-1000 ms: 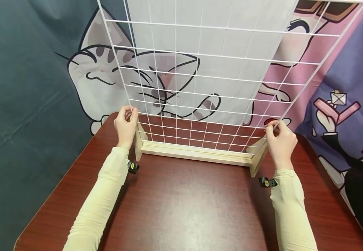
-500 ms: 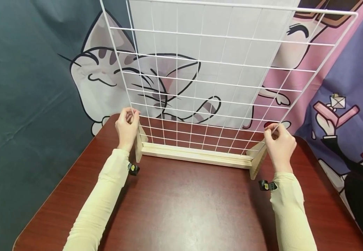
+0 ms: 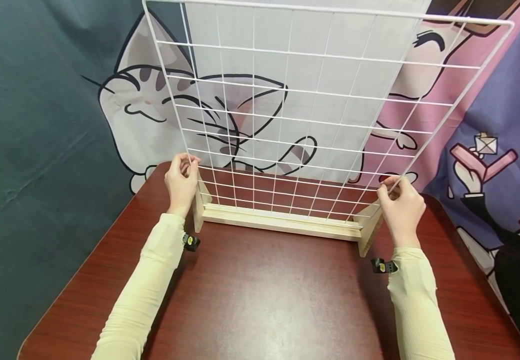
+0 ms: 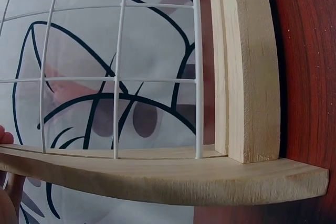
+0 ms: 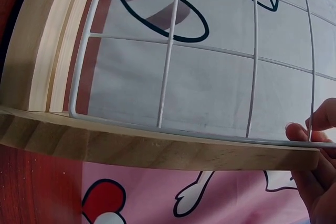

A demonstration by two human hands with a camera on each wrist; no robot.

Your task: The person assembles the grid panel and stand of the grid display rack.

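A white wire grid panel stands upright over a light wooden stand with two side pieces and a grooved crossbar. My left hand pinches the panel's left edge wire by the top of the left side piece. On the other edge, my right hand pinches the wire beside the right side piece. Both wrist views show the panel's lower wire close above the crossbar, with a narrow strip of background between them. At the right, the rounded bottom corner lies along the side piece's inner face.
The stand rests on a reddish-brown table toward its far edge. Behind hangs a printed cloth with cartoon cats. Each wrist wears a small black camera.
Over the second the panel has come down slightly, its top bar dropping further into view, and both hands have lowered a little. Over the last half second almost nothing has moved.
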